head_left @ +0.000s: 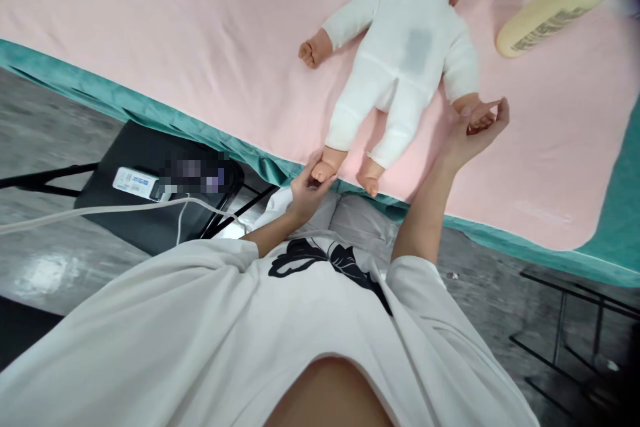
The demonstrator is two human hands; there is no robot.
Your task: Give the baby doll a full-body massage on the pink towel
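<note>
A baby doll (370,63) with a white cloth body lies on its back on a pink sheet (225,40), its head cut off by the top of the view. My left hand (309,192) is closed round the doll's foot at the table's near edge, thumb and fingers on either side of it. At the doll's hand on the right, my right hand (475,137) curls its fingers round the small palm, with thumb and fingertips on it. The doll's other arm and other foot lie free on the sheet.
A pale yellow bottle (555,10) is at the upper right. Green cloth (617,213) shows under the pink sheet. Below the table's left edge is a black folding chair (120,180) bearing a white device (135,182); a white cable (100,209) runs across it.
</note>
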